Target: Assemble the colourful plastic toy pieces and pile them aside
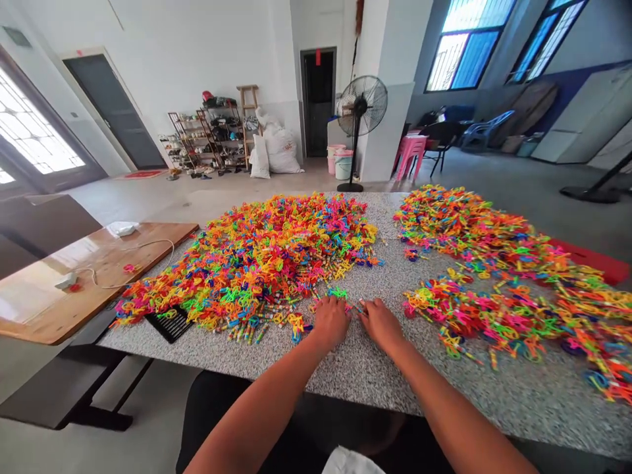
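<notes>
My left hand point(330, 320) and my right hand point(379, 324) rest close together on a speckled stone table point(375, 375), knuckles up and fingers curled onto small bright plastic pieces point(353, 307) between them. What each hand grips is too small to name. A big heap of neon plastic pieces point(266, 253) lies just beyond and left of my left hand. A second spread of the same pieces point(498, 276) covers the table to the right of my right hand.
A black comb-like tray point(170, 324) pokes out under the left heap. A wooden table point(64, 283) with a cable and charger stands at the left. A standing fan point(359, 125), shoe rack point(207, 141), white sacks and pink stools are beyond.
</notes>
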`<action>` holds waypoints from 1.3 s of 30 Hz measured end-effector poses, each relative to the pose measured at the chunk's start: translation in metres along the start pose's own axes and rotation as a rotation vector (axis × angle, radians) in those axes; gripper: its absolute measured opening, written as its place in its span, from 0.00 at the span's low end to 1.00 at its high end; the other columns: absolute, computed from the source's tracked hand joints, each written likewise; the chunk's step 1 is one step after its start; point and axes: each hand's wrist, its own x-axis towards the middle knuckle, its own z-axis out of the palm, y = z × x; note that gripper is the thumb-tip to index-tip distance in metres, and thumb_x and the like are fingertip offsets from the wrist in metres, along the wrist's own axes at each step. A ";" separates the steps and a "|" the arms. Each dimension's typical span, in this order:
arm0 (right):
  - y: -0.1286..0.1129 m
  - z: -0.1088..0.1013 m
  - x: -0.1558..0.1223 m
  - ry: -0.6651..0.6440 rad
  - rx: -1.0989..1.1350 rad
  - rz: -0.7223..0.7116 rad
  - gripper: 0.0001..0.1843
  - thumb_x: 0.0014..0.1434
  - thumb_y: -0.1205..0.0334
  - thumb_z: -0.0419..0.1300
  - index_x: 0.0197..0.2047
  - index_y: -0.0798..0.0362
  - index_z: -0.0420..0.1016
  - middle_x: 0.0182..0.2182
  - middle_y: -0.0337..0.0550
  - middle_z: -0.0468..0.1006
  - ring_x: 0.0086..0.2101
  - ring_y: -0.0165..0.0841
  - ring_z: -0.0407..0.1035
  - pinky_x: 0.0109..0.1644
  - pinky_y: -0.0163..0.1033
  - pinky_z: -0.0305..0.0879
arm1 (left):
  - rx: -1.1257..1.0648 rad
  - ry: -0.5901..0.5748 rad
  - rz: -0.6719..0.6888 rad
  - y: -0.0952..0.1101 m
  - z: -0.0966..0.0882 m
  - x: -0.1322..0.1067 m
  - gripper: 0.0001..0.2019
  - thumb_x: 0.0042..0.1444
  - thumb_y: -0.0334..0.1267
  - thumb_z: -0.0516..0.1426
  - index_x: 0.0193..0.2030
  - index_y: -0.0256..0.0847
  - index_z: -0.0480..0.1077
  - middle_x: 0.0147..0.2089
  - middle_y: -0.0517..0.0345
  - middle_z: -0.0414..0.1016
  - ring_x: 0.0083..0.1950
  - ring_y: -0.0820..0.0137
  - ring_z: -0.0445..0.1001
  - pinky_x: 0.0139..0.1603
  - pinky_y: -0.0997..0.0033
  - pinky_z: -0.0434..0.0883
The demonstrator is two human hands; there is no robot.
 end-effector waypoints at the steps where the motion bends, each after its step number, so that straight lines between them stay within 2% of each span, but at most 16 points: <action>1: 0.000 0.000 0.002 0.012 0.075 0.017 0.15 0.66 0.62 0.60 0.54 0.53 0.77 0.50 0.54 0.76 0.46 0.42 0.75 0.49 0.41 0.68 | -0.006 -0.006 -0.008 -0.002 0.000 0.001 0.15 0.66 0.43 0.57 0.55 0.39 0.72 0.54 0.40 0.75 0.60 0.50 0.71 0.60 0.52 0.67; 4: 0.000 0.001 0.008 0.062 0.386 0.115 0.08 0.59 0.65 0.64 0.43 0.53 0.79 0.44 0.53 0.79 0.45 0.42 0.75 0.49 0.41 0.68 | -0.068 -0.001 0.002 -0.011 -0.002 0.001 0.12 0.64 0.38 0.58 0.53 0.40 0.72 0.52 0.42 0.78 0.59 0.51 0.72 0.61 0.51 0.66; 6: 0.001 0.003 0.007 0.062 0.540 0.184 0.04 0.58 0.61 0.64 0.35 0.53 0.76 0.36 0.49 0.80 0.39 0.40 0.76 0.44 0.41 0.70 | -0.187 0.051 -0.018 -0.016 -0.005 0.000 0.09 0.64 0.36 0.57 0.50 0.42 0.73 0.49 0.44 0.79 0.58 0.53 0.74 0.61 0.52 0.65; 8: 0.002 0.006 0.001 0.027 0.617 0.219 0.10 0.61 0.55 0.60 0.32 0.51 0.73 0.27 0.42 0.76 0.30 0.37 0.74 0.36 0.40 0.70 | -0.419 0.146 -0.122 -0.021 -0.009 -0.002 0.06 0.64 0.35 0.58 0.47 0.42 0.72 0.47 0.46 0.79 0.55 0.56 0.76 0.60 0.55 0.66; 10: 0.001 0.007 -0.010 0.002 0.777 0.247 0.13 0.62 0.50 0.56 0.32 0.50 0.69 0.22 0.36 0.72 0.22 0.33 0.68 0.29 0.38 0.68 | -0.768 0.222 -0.266 -0.024 -0.013 -0.006 0.07 0.61 0.37 0.61 0.46 0.42 0.71 0.46 0.49 0.79 0.51 0.60 0.77 0.54 0.61 0.69; 11: -0.001 0.007 -0.016 -0.004 0.923 0.261 0.13 0.61 0.49 0.56 0.32 0.49 0.68 0.22 0.35 0.70 0.20 0.31 0.66 0.27 0.37 0.68 | -0.963 0.220 -0.326 -0.024 -0.015 -0.010 0.10 0.59 0.39 0.63 0.46 0.41 0.70 0.45 0.49 0.79 0.48 0.62 0.77 0.50 0.64 0.69; 13: -0.009 0.004 -0.030 -0.015 1.297 0.284 0.13 0.55 0.49 0.61 0.33 0.49 0.66 0.23 0.33 0.71 0.19 0.28 0.62 0.24 0.36 0.67 | -1.306 0.137 -0.399 -0.023 -0.019 -0.018 0.15 0.55 0.43 0.66 0.46 0.41 0.70 0.45 0.50 0.80 0.42 0.67 0.77 0.42 0.70 0.69; 15: -0.021 -0.001 -0.041 -0.032 1.620 0.287 0.16 0.50 0.52 0.68 0.34 0.49 0.67 0.25 0.34 0.74 0.19 0.27 0.63 0.24 0.36 0.68 | -1.522 0.042 -0.433 -0.018 -0.024 -0.029 0.19 0.52 0.46 0.67 0.47 0.40 0.71 0.44 0.52 0.80 0.38 0.71 0.75 0.36 0.73 0.66; 17: -0.035 -0.006 -0.049 -0.036 1.745 0.272 0.17 0.48 0.53 0.71 0.36 0.48 0.69 0.27 0.36 0.78 0.21 0.28 0.65 0.25 0.35 0.69 | -1.629 0.026 -0.459 -0.012 -0.028 -0.038 0.21 0.48 0.45 0.69 0.47 0.41 0.71 0.43 0.55 0.79 0.35 0.73 0.73 0.33 0.75 0.64; 22: -0.062 -0.007 -0.057 0.038 1.817 0.315 0.20 0.47 0.52 0.75 0.38 0.49 0.74 0.27 0.36 0.78 0.22 0.27 0.65 0.24 0.34 0.68 | -1.768 0.066 -0.501 0.003 -0.035 -0.052 0.24 0.45 0.40 0.71 0.47 0.42 0.69 0.39 0.60 0.78 0.36 0.74 0.72 0.36 0.74 0.66; 26: -0.069 -0.002 -0.065 0.044 1.844 0.357 0.20 0.47 0.52 0.75 0.39 0.49 0.75 0.28 0.36 0.78 0.22 0.28 0.66 0.24 0.35 0.67 | -1.755 0.069 -0.477 0.004 -0.032 -0.052 0.21 0.45 0.38 0.70 0.45 0.41 0.68 0.37 0.60 0.77 0.36 0.73 0.73 0.38 0.73 0.66; 29: -0.065 -0.006 -0.070 0.169 1.753 0.323 0.19 0.51 0.50 0.73 0.41 0.49 0.74 0.29 0.37 0.79 0.23 0.28 0.66 0.25 0.35 0.67 | -1.445 0.098 -0.375 -0.002 -0.028 -0.051 0.14 0.48 0.37 0.68 0.39 0.40 0.69 0.34 0.61 0.76 0.35 0.73 0.71 0.38 0.73 0.66; 32: -0.055 -0.018 -0.071 0.264 1.512 0.189 0.17 0.56 0.50 0.70 0.44 0.49 0.75 0.27 0.36 0.77 0.23 0.29 0.67 0.28 0.36 0.68 | -1.063 0.048 -0.214 -0.008 -0.029 -0.052 0.06 0.52 0.34 0.65 0.33 0.39 0.72 0.32 0.60 0.75 0.35 0.72 0.71 0.39 0.73 0.65; 34: -0.047 -0.027 -0.070 0.206 1.338 0.113 0.15 0.58 0.51 0.68 0.44 0.49 0.77 0.24 0.35 0.74 0.23 0.29 0.67 0.28 0.37 0.67 | -0.915 -0.014 -0.103 -0.010 -0.034 -0.055 0.01 0.54 0.33 0.63 0.34 0.39 0.75 0.33 0.59 0.76 0.36 0.71 0.72 0.41 0.72 0.66; 36: -0.041 -0.032 -0.067 0.102 1.229 0.092 0.14 0.58 0.51 0.67 0.43 0.50 0.78 0.20 0.33 0.71 0.21 0.29 0.65 0.26 0.36 0.64 | -0.811 -0.027 -0.015 -0.011 -0.041 -0.058 0.01 0.55 0.32 0.63 0.35 0.40 0.76 0.36 0.58 0.78 0.40 0.69 0.74 0.44 0.71 0.68; 39: -0.034 -0.032 -0.065 -0.073 1.272 0.128 0.14 0.56 0.50 0.67 0.40 0.50 0.77 0.19 0.32 0.69 0.19 0.28 0.62 0.22 0.35 0.60 | -0.752 -0.030 0.046 -0.016 -0.049 -0.061 0.10 0.55 0.34 0.65 0.44 0.41 0.74 0.36 0.59 0.77 0.39 0.70 0.73 0.43 0.70 0.68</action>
